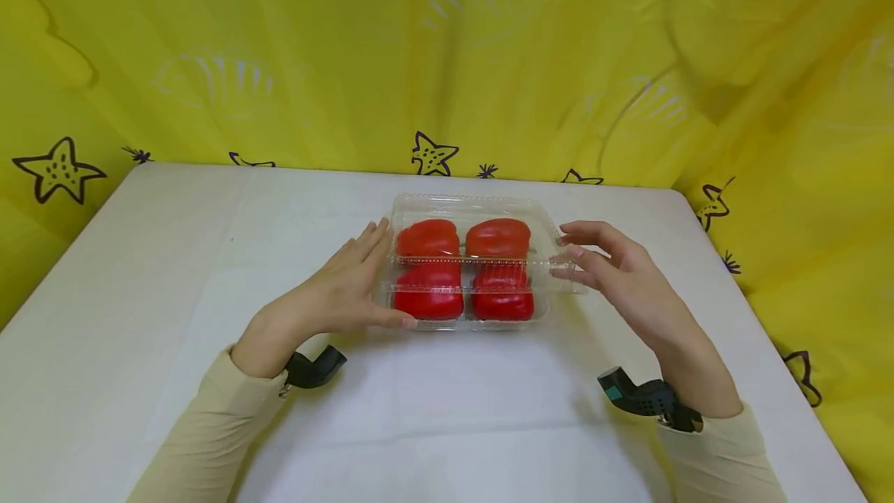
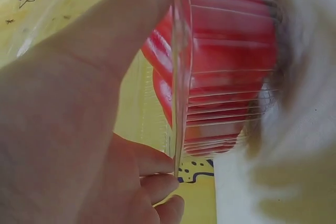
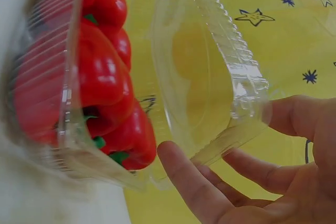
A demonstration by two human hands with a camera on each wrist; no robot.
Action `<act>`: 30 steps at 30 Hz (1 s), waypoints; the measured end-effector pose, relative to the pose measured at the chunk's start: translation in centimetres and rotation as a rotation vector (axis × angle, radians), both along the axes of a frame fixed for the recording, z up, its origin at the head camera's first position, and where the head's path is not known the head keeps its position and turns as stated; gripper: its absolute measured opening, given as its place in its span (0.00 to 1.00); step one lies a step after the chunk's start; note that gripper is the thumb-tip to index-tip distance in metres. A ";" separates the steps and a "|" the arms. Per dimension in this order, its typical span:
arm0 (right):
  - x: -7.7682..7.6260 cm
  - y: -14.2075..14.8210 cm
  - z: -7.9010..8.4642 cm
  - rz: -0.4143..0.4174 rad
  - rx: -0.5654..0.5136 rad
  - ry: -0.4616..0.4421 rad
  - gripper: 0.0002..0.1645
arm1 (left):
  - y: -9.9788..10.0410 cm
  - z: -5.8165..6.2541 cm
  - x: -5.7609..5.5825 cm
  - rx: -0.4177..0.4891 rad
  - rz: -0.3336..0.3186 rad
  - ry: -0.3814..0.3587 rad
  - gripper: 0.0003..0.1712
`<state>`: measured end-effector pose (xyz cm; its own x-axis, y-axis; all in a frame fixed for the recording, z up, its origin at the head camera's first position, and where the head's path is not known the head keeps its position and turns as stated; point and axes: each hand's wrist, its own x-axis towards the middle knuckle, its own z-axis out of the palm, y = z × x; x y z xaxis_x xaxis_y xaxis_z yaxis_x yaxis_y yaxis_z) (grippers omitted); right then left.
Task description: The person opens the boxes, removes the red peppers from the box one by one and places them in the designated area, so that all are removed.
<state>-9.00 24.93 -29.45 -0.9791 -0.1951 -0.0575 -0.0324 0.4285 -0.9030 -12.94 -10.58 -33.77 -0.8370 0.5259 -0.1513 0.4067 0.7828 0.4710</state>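
Yellow cloth (image 1: 349, 60) printed with dark stars hangs along the far side and down the right. In front of it spreads a white table (image 1: 419, 410), with a beige sleeve (image 1: 216, 425) reaching in at near left and another at near right. A clear plastic tray (image 1: 489, 325) sits mid-table; its clear lid (image 3: 231, 74) is raised and tilted above it, part open. The left hand (image 1: 345, 286) is spread wide along the tray's left side, thumb at the near corner, fingers pointing far. The right hand (image 1: 628, 278) narrows on the lid's right edge, holding it, though the clear plastic makes the exact fingertip contact hard to read. Four red peppers fill the tray: far left (image 1: 427, 239), far right (image 1: 498, 237), near left (image 1: 428, 300), near right (image 1: 503, 304). Each wrist bears a small black device (image 1: 314, 367).
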 end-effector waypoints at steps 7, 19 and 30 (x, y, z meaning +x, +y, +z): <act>-0.8 0.1 0.6 0.055 -0.295 0.089 0.24 | 0.3 0.4 0.1 -0.027 0.013 0.000 0.75; -2.3 -0.5 1.2 0.073 -0.594 0.151 0.26 | 0.0 0.8 0.5 -0.086 -0.006 0.023 0.75; -3.7 -0.9 0.0 0.016 -0.580 0.137 0.29 | 0.4 1.9 1.7 -0.147 -0.012 0.024 0.75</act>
